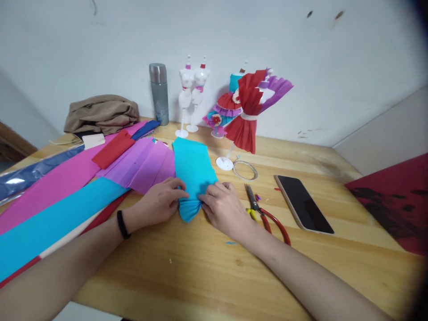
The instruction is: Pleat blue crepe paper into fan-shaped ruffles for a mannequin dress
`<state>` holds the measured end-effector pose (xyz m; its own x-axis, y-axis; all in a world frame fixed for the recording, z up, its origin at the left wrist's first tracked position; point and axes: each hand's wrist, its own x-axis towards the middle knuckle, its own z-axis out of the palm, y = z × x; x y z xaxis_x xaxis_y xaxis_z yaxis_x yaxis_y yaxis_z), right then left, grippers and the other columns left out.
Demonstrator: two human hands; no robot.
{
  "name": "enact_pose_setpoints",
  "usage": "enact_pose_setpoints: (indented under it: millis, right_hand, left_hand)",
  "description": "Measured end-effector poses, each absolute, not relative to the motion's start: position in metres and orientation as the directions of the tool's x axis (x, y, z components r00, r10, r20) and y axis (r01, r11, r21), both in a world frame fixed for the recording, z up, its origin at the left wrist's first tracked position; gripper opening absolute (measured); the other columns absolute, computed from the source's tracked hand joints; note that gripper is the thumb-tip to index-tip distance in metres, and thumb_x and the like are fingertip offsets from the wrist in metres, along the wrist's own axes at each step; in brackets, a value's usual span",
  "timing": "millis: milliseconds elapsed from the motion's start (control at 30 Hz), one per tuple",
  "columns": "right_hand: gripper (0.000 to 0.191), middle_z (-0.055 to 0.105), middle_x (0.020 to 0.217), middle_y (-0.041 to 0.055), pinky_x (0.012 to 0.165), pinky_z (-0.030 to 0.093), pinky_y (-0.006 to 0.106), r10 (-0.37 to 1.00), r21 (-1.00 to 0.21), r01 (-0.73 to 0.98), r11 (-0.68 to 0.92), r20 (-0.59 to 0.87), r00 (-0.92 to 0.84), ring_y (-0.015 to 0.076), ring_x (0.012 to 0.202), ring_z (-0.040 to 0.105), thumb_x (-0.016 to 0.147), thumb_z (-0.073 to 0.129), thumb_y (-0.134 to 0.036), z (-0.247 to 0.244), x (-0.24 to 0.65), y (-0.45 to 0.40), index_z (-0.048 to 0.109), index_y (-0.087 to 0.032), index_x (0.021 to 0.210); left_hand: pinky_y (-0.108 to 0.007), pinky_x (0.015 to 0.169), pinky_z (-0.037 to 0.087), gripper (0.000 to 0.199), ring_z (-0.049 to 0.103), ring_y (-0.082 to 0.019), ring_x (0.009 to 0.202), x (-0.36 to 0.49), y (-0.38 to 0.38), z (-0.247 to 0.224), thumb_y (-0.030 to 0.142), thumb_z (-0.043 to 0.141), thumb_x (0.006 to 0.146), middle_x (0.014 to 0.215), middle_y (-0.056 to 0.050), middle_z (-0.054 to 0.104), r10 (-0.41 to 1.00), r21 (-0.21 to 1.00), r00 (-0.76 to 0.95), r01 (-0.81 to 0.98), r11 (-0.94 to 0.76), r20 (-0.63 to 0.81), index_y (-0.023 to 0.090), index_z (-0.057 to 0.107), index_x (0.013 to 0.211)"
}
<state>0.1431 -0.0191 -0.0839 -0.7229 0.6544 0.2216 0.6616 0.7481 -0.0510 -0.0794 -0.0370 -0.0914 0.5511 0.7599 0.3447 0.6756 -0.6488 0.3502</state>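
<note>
A piece of turquoise crepe paper (194, 167) lies on the table in front of me, its near end gathered into folds that taper to a rounded tip. My left hand (162, 200) is closed at the left edge of these folds, thumb and fingers pinching the paper. On the opposite edge, my right hand (222, 205) grips the paper with bent fingers; its fingertips are partly hidden. Just right of that hand lie pliers with red handles (276, 223) and a toothed-looking metal tool (252, 198) with a yellow part.
Sheets of coloured crepe paper (67, 214) cover the left side. Behind stand a thermos (159, 96), two bare mini mannequins (183, 96) and one in a red and purple paper dress (249, 129). A wire coil (245, 170) and a phone (304, 205) lie right.
</note>
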Motion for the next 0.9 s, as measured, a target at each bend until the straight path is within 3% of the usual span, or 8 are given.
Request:
enact_pose_setpoints:
  millis: [167,333,633,900]
  right_hand:
    - [0.014,0.064,0.085,0.0066,0.069,0.024,0.035,0.673,-0.107,0.671,0.734,0.242,-0.698,0.0228,0.087,0.05,0.087,0.058,-0.02,-0.0849,0.1437,-0.0186,0.068,-0.018,0.097]
    - [0.01,0.065,0.088,0.006,0.069,0.025,0.034,0.696,-0.148,0.682,0.716,0.239,-0.677,0.0218,0.088,0.05,0.086,0.057,-0.017,-0.0835,0.144,-0.0187,0.063,-0.017,0.095]
    - [0.015,0.063,0.081,0.0054,0.067,0.022,0.034,0.664,-0.069,0.666,0.742,0.203,-0.719,0.0201,0.082,0.047,0.089,0.054,-0.02,-0.0837,0.1427,-0.0173,0.063,-0.017,0.078]
    - [0.017,0.062,0.079,0.0078,0.069,0.024,0.035,0.583,0.038,0.609,0.792,0.247,-0.774,0.021,0.079,0.045,0.09,0.05,-0.016,-0.0852,0.1429,-0.0187,0.061,-0.015,0.077]
  left_hand:
    - [-0.033,0.079,0.052,0.021,0.063,-0.019,0.09,-0.0765,-0.0363,-0.092,0.009,0.051,0.086,0.094,-0.007,0.068,0.776,0.336,0.53,0.703,-0.627,0.341,0.017,0.071,0.083]
    - [-0.034,0.078,0.053,0.022,0.063,-0.021,0.088,-0.0746,-0.0368,-0.0943,0.006,0.05,0.084,0.093,-0.008,0.069,0.783,0.315,0.51,0.723,-0.615,0.356,0.016,0.07,0.08]
    - [-0.034,0.078,0.053,0.024,0.063,-0.02,0.087,-0.0728,-0.0391,-0.0946,0.006,0.048,0.083,0.091,-0.007,0.069,0.803,0.309,0.473,0.752,-0.582,0.363,0.016,0.068,0.075]
    - [-0.036,0.076,0.053,0.023,0.063,-0.021,0.085,-0.0759,-0.039,-0.094,0.005,0.047,0.082,0.089,-0.008,0.068,0.836,0.291,0.391,0.808,-0.512,0.385,0.016,0.065,0.073]
